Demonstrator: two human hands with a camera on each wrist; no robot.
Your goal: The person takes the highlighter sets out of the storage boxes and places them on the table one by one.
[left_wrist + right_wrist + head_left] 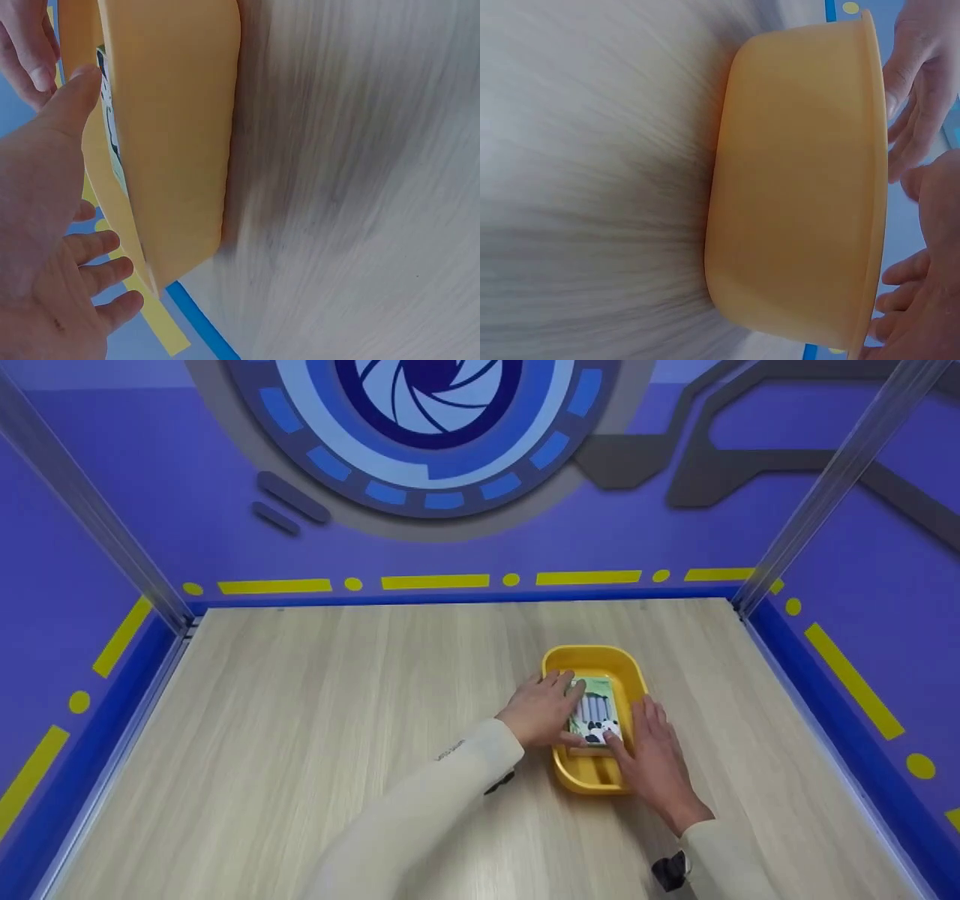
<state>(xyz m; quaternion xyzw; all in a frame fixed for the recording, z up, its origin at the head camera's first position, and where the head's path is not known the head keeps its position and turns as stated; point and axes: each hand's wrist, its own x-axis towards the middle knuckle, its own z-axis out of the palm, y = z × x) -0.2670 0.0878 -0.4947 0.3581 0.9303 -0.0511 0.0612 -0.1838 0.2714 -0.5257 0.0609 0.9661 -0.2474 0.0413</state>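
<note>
My two hands are over a yellow tub (596, 660) that sits on the wooden counter (300, 735), a bit to the right of the middle. Inside the tub lies a small flat pack (594, 715). It is green and white, with little grey sticks in a row and black and white shapes on the front.

My left hand (538, 709) comes in from the left side of the tub. Its fingers are mostly straight and reach over the rim, and the tips touch the left edge of the pack. My right hand (655, 757) comes in from the right and near side. Its fingers are straight too, and the tips rest on the near right corner of the pack. My hands are apart, one on each side of the pack, and neither one is curled around it.

From my left wrist, I see the smooth outside wall of the tub very close, with my thumb (71, 101) at its rim. From my right wrist, the tub wall fills much of the view.

The walls around the counter are purple with yellow dashes and dots.
</note>
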